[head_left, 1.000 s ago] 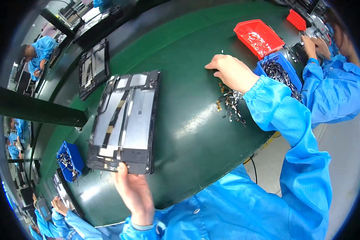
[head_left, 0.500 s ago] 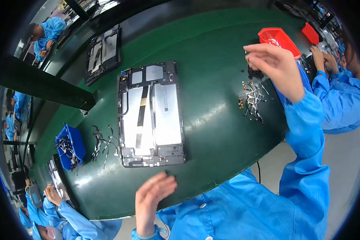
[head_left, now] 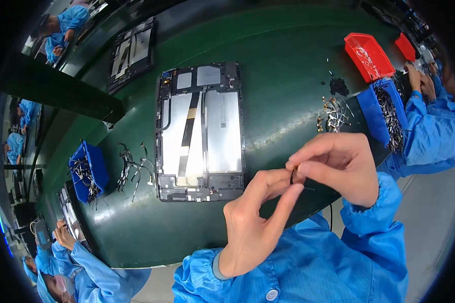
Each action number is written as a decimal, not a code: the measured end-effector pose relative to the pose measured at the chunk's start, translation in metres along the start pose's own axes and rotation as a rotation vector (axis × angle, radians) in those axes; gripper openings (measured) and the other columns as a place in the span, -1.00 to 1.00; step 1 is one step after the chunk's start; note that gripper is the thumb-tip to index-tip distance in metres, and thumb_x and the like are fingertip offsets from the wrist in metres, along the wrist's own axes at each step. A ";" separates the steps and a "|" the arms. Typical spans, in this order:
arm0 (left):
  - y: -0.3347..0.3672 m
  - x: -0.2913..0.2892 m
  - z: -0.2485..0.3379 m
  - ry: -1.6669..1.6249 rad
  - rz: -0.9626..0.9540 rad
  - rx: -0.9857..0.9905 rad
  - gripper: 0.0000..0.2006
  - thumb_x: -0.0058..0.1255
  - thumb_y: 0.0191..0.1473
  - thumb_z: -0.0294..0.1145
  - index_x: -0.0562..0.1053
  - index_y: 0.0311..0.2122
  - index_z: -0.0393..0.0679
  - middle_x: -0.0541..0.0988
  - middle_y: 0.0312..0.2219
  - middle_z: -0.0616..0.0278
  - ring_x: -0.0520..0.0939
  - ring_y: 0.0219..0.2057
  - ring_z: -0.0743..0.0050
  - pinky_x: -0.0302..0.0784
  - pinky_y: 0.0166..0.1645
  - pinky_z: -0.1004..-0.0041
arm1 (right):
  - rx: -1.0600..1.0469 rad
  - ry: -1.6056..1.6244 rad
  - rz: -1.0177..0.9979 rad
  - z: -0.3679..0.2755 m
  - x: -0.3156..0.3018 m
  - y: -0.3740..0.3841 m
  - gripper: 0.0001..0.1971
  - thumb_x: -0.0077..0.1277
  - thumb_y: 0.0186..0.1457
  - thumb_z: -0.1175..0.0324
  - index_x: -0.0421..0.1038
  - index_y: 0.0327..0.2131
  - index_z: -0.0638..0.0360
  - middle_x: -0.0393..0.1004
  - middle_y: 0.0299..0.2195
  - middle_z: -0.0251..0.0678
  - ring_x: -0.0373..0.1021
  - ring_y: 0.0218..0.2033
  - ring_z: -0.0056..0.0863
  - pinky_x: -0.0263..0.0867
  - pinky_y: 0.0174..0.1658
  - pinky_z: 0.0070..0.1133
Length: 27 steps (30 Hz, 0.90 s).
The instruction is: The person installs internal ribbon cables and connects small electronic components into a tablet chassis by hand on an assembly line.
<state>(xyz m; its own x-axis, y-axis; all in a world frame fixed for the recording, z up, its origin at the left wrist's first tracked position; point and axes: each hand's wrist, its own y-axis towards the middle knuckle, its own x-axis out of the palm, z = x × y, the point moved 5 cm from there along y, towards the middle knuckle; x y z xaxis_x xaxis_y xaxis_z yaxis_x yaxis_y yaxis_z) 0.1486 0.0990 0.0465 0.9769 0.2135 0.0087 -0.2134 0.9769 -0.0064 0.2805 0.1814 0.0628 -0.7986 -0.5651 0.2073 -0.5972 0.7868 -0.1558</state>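
Observation:
Above the table's near edge, my right hand (head_left: 346, 169) pinches a short dark cable (head_left: 292, 177) with a gold-coloured tip between thumb and forefinger. My left hand (head_left: 250, 217) meets it there, its thumb and fingertips closed around the cable's lower part. Just left of both hands lies an opened tablet (head_left: 222, 146), its silver battery area, black frame and inner strip cables exposed. Beyond my right hand is a loose heap of thin cables (head_left: 334, 117) with gold ends. Behind that heap sits a small pile of black bits (head_left: 338, 87).
At the right stand a red bin (head_left: 369, 60) with small clear pieces and a blue bin (head_left: 374, 113) full of cables. Leftward are loose cables (head_left: 124, 169), another blue bin (head_left: 97, 169) and a green post (head_left: 60, 86). Co-workers sit at both sides.
My right hand has come from the pile area back toward me, now with the small cable. My left hand has moved right and up to meet it. The view has shifted slightly.

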 end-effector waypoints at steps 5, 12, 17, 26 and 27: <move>0.004 0.000 0.001 0.137 0.059 0.136 -0.89 0.16 0.02 -0.59 0.51 -0.30 -0.32 0.64 -0.44 0.08 0.71 -0.39 0.39 0.58 -0.29 0.56 | -0.255 -0.329 -0.001 -0.004 0.001 -0.006 -0.83 0.14 -0.01 0.63 0.56 -0.27 0.36 0.58 -0.35 -0.13 0.53 -0.35 -0.42 0.45 -0.27 -0.58; 0.000 0.006 0.017 0.547 -0.071 0.494 -0.81 0.20 -0.21 -0.66 0.54 -0.37 -0.35 0.58 -0.51 0.13 0.65 -0.50 0.30 0.60 -0.38 0.49 | -0.464 -0.441 -0.132 0.004 -0.015 -0.006 -0.89 0.18 -0.05 0.62 0.59 -0.37 0.34 0.59 -0.39 -0.11 0.52 -0.40 -0.27 0.44 -0.31 -0.51; -0.011 0.011 0.023 0.434 -0.330 0.711 -0.75 0.23 -0.33 -0.58 0.59 -0.39 -0.30 0.58 -0.54 0.12 0.66 -0.51 0.30 0.64 -0.36 0.49 | -0.555 -0.166 -0.442 -0.001 -0.019 -0.015 -0.93 0.13 0.06 0.52 0.60 -0.39 0.29 0.58 -0.33 -0.13 0.49 -0.30 -0.25 0.43 -0.24 -0.47; 0.000 0.034 -0.006 1.420 -0.284 0.886 -0.85 0.11 -0.14 -0.54 0.60 -0.38 -0.29 0.53 -0.56 0.24 0.55 -0.56 0.48 0.58 -0.38 0.58 | -0.608 -1.465 0.425 -0.001 -0.153 0.059 -0.88 0.07 0.06 0.53 0.55 -0.29 0.23 0.53 -0.33 -0.23 0.43 -0.25 -0.29 0.40 -0.16 -0.47; 0.001 0.035 -0.015 1.424 -0.289 0.878 -0.85 0.11 -0.14 -0.54 0.60 -0.38 -0.29 0.53 -0.56 0.24 0.55 -0.56 0.48 0.58 -0.38 0.58 | -0.566 -1.445 0.406 0.006 -0.154 0.063 -0.89 0.08 0.05 0.53 0.55 -0.30 0.22 0.53 -0.34 -0.23 0.43 -0.26 -0.28 0.40 -0.16 -0.48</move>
<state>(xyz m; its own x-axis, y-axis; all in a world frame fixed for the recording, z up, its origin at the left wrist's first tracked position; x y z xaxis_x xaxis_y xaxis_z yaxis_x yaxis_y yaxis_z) 0.1829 0.1077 0.0313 0.1116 0.3456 -0.9317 0.4972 0.7924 0.3534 0.3651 0.3165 0.0154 -0.4843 0.2031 -0.8510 -0.4967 0.7369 0.4586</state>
